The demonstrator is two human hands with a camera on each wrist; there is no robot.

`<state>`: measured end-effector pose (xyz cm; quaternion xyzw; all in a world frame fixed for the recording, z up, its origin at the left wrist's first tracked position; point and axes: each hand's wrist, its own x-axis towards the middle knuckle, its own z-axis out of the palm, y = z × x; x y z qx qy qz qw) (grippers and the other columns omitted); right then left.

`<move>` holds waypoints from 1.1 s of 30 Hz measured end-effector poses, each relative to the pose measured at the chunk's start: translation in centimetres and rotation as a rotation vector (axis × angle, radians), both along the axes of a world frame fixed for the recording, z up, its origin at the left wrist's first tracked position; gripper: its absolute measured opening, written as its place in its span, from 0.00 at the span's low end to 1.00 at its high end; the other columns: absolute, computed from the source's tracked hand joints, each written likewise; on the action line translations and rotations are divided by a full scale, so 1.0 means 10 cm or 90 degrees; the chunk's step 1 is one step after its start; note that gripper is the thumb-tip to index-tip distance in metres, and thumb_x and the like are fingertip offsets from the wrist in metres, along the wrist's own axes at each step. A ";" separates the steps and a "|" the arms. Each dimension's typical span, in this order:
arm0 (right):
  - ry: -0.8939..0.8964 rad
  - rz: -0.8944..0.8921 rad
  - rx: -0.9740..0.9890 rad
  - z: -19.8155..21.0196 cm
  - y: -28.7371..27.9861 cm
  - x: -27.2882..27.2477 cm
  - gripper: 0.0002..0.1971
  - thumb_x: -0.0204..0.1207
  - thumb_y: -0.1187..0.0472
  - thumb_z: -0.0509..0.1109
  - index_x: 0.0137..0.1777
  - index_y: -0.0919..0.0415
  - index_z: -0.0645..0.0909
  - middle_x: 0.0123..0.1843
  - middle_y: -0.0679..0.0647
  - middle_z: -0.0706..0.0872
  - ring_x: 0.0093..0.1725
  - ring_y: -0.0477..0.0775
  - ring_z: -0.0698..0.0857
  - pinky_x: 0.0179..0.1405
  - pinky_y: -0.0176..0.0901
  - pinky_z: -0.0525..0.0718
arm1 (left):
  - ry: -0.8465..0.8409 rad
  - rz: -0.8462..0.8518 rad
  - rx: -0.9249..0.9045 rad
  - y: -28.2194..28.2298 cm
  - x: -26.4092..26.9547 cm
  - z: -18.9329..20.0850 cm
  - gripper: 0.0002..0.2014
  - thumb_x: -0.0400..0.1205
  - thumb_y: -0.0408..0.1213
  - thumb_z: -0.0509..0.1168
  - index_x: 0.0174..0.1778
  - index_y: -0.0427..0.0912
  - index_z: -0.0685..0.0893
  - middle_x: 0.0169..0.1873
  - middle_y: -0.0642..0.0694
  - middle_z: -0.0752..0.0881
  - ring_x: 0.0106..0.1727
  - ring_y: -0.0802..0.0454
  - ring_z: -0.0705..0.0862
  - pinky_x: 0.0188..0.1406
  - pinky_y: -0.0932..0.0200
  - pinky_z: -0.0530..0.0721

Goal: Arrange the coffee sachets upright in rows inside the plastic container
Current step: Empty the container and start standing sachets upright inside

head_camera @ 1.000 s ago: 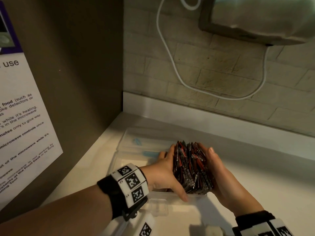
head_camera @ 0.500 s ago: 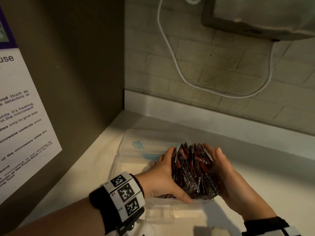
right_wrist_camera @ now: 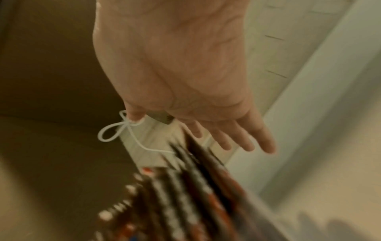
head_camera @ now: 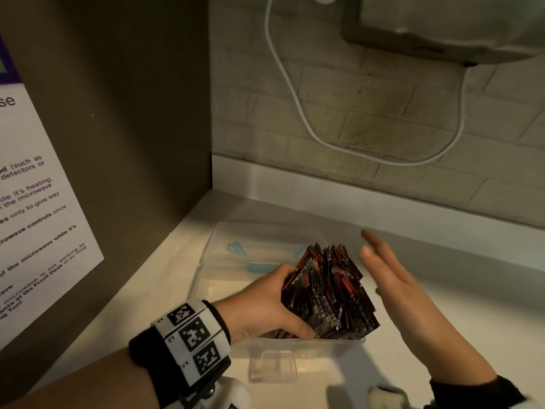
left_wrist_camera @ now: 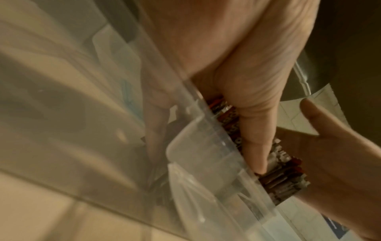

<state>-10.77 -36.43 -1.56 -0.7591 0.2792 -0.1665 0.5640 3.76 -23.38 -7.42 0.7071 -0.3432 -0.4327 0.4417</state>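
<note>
**Sachet block in container: left hand bracing, right hand clear**

Head view: a clear plastic container sits on a pale countertop in the corner between a dark side panel and a brick-pattern wall. A packed block of red-and-black coffee sachets stands on edge in the right part of the container, tops leaning a little and fanning out above the rim. The left part of the container shows bare floor. The container's lid, clear with blue clips, lies just behind it.

Left hand: inside the container, against the left face of the block. The thumb runs along the near bottom edge of the sachets; the fingers curl round the block's left side at the far end. The left wrist view confirms the thumb pressed on the sachet edges just above the container's wall.

Right hand: flat, fingers straight and slightly spread, holding nothing. It hovers just beside the right face of the block, with a visible gap. The right wrist view shows the palm open above the blurred sachet tops.

A white cable loops down the wall from an appliance mounted above. A printed notice hangs on the side panel.
</note>
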 end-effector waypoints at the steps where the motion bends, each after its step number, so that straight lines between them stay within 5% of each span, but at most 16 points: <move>1: -0.006 0.014 -0.033 0.06 0.03 0.00 0.42 0.60 0.29 0.64 0.77 0.31 0.61 0.73 0.31 0.66 0.73 0.34 0.64 0.69 0.39 0.65 | 0.006 0.004 0.000 0.02 0.01 0.01 0.41 0.61 0.30 0.82 0.67 0.57 0.73 0.58 0.52 0.87 0.61 0.55 0.85 0.65 0.50 0.83; 4: 0.052 0.103 -0.170 0.16 0.12 0.06 0.45 0.58 0.31 0.74 0.77 0.30 0.61 0.75 0.30 0.63 0.74 0.28 0.62 0.74 0.41 0.66 | 0.018 0.022 -0.002 0.04 0.03 0.03 0.37 0.63 0.27 0.79 0.66 0.55 0.76 0.55 0.50 0.89 0.57 0.52 0.88 0.59 0.43 0.86; 8: 0.304 0.236 -0.478 0.09 0.19 0.20 0.51 0.60 0.31 0.73 0.79 0.29 0.46 0.84 0.35 0.39 0.84 0.53 0.34 0.81 0.68 0.40 | -0.016 0.050 -0.001 0.01 0.02 0.05 0.32 0.66 0.25 0.78 0.63 0.54 0.78 0.53 0.49 0.88 0.56 0.50 0.87 0.56 0.42 0.88; 12: 0.411 0.279 -0.626 0.01 0.25 0.32 0.48 0.67 0.36 0.70 0.80 0.32 0.41 0.83 0.38 0.33 0.81 0.60 0.27 0.74 0.76 0.33 | -0.047 0.070 0.007 -0.05 -0.01 0.05 0.33 0.61 0.29 0.76 0.62 0.51 0.78 0.53 0.50 0.88 0.56 0.52 0.86 0.59 0.46 0.86; 22: 0.444 0.226 -0.633 -0.10 0.27 0.42 0.42 0.75 0.43 0.63 0.83 0.41 0.41 0.84 0.37 0.35 0.83 0.62 0.32 0.76 0.76 0.37 | -0.149 0.126 0.032 -0.18 -0.10 0.08 0.20 0.76 0.30 0.64 0.63 0.50 0.78 0.52 0.46 0.86 0.54 0.47 0.85 0.59 0.45 0.84; 33: 0.444 0.184 -0.666 -0.17 0.26 0.42 0.35 0.82 0.43 0.55 0.84 0.47 0.44 0.85 0.40 0.36 0.84 0.63 0.36 0.77 0.74 0.40 | -0.061 0.178 0.016 -0.16 -0.10 0.08 0.16 0.80 0.31 0.62 0.62 0.49 0.82 0.53 0.45 0.88 0.55 0.46 0.86 0.60 0.48 0.84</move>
